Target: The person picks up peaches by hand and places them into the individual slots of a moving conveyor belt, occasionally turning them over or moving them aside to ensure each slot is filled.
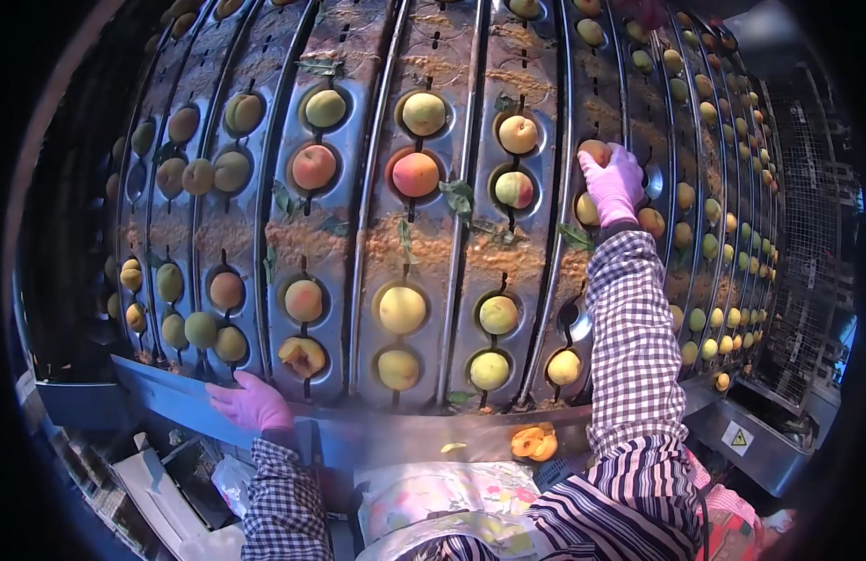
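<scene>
My right hand (614,185), in a pink glove, has its fingers closed round a peach (595,151) at one of the metal tray's cups. A yellowish peach (587,209) sits just below that hand, and an orange one (651,222) lies to its right. My left hand (251,402), gloved in pink too, is held over the metal front ledge (349,439) with fingers apart and nothing in them. Closest to it are a greenish peach (231,344) and a split peach (302,356) in a cup.
Rows of metal trays (358,234) with paired cups hold many peaches. Pulp and green leaves (458,197) are smeared between them. Torn peach pieces (534,442) lie on the front ledge. A wire mesh guard (807,178) and a warning label (735,438) are at right.
</scene>
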Demonstrator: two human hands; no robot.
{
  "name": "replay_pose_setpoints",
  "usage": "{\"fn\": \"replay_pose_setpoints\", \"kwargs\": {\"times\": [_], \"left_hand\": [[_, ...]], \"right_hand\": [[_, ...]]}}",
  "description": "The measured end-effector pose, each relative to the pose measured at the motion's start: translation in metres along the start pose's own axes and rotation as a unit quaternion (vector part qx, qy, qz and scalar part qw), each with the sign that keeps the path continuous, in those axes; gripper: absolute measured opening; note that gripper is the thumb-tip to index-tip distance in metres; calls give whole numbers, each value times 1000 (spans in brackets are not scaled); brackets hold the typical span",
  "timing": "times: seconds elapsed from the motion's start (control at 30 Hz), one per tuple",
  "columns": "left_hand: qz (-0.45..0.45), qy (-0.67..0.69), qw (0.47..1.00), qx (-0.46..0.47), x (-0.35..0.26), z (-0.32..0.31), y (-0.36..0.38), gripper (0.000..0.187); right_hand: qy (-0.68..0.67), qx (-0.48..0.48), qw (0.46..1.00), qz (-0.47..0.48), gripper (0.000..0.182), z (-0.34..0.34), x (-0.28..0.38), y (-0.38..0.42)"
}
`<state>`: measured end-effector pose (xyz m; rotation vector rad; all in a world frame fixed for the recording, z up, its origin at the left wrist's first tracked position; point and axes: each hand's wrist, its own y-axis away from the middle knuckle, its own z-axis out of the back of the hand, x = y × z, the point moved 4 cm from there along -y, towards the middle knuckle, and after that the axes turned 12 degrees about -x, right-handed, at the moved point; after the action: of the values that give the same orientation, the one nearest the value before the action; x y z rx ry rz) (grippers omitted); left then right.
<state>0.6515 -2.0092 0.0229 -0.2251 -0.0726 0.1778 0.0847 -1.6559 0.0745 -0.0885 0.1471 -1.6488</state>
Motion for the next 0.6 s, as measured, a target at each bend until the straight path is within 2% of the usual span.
{"fn": "replay_pose_setpoints", "kwargs": {"times": [0.13, 0.3, 0.33, 0.4, 0.47, 0.53, 0.6], "left_hand": [[10, 17, 1000, -17, 2, -8, -24, 75], [4, 27, 1000, -14, 4, -14, -45, 76], [6, 25, 1000, -15, 6, -15, -50, 76], [9, 24, 1000, -16, 7, -18, -54, 76], [3, 31, 999, -17, 10, -20, -58, 76], [-11, 33, 999, -18, 13, -23, -59, 76], [-13, 28, 999, -13, 12, -23, -58, 75]], "right_hand": [[50, -2, 998, 36, 66, -25, -16, -16], [148, -27, 987, 64, 79, -35, -12, -20], [117, -43, 992, 35, 81, -34, -11, -16], [48, -118, 989, 81, 78, -26, 3, -1], [-79, -158, 974, 138, 63, 13, 41, 45], [-224, -146, 947, 175, 49, 33, 62, 91], [-335, -30, 926, 172, 41, 58, 84, 148]]}}
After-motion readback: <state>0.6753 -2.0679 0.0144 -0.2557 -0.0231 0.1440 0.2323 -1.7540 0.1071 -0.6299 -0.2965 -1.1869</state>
